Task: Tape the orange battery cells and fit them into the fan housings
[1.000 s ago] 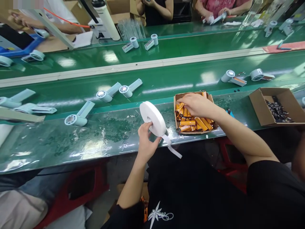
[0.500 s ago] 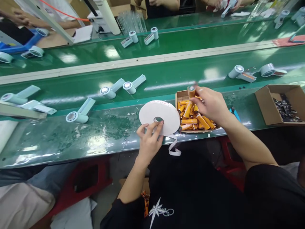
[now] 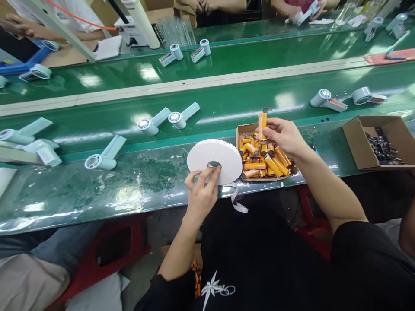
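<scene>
My left hand (image 3: 201, 193) holds a white roll of tape (image 3: 214, 160) by its core, lying nearly flat at the near edge of the green bench, with a loose strip (image 3: 239, 203) hanging off the edge. My right hand (image 3: 282, 136) grips one orange battery cell (image 3: 262, 121) upright, with thin wires at its top, just above a shallow cardboard tray (image 3: 241, 129) filled with several more orange cells (image 3: 264, 160). The tray touches the right side of the roll.
Pale blue fan housings (image 3: 103, 157) (image 3: 152, 122) (image 3: 183, 115) (image 3: 327, 100) lie on the green conveyor. A cardboard box (image 3: 355, 142) of small dark parts stands at the right. Other people's hands (image 3: 301, 11) work across the far belt. A red stool (image 3: 106, 246) sits under the bench.
My right hand has lifted one orange cell out of the tray and stood it upright. The tape roll has tipped from on edge to nearly flat in my left hand.
</scene>
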`<control>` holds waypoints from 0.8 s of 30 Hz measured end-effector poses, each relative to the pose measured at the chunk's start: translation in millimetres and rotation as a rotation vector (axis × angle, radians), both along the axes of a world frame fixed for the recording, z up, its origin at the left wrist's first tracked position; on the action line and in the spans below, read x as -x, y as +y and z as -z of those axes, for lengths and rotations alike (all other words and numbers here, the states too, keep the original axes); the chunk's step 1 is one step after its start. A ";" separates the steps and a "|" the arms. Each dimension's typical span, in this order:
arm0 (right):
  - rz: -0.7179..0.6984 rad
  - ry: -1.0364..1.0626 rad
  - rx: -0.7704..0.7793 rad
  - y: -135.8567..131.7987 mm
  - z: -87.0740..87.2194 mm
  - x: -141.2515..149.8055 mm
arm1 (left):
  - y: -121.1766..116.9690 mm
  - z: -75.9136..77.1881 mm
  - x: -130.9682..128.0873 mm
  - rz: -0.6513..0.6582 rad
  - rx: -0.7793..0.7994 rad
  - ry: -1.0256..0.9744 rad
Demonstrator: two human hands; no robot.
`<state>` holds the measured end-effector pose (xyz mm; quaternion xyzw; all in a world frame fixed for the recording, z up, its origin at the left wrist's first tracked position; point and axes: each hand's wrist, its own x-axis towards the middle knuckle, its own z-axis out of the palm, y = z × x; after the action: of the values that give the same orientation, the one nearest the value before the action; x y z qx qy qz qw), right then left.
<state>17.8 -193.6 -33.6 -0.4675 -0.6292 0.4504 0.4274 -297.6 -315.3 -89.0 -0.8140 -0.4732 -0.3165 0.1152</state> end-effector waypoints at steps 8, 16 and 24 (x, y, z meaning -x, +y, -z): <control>-0.082 -0.067 -0.071 -33.3 -16.7 10.5 | -0.9 -8.9 -6.8 0.018 0.013 0.010; -0.217 -0.527 -0.295 -61.6 -36.1 15.6 | -0.2 -16.8 -2.4 0.075 0.047 0.075; -0.196 -0.426 -0.140 -62.5 -45.1 25.0 | 17.3 -31.1 29.4 0.215 -0.024 0.213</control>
<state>-7.1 -256.1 11.5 -0.4578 -0.7773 0.3364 0.2705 -327.0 -298.0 -58.0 -0.8874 -0.3648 -0.2445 0.1398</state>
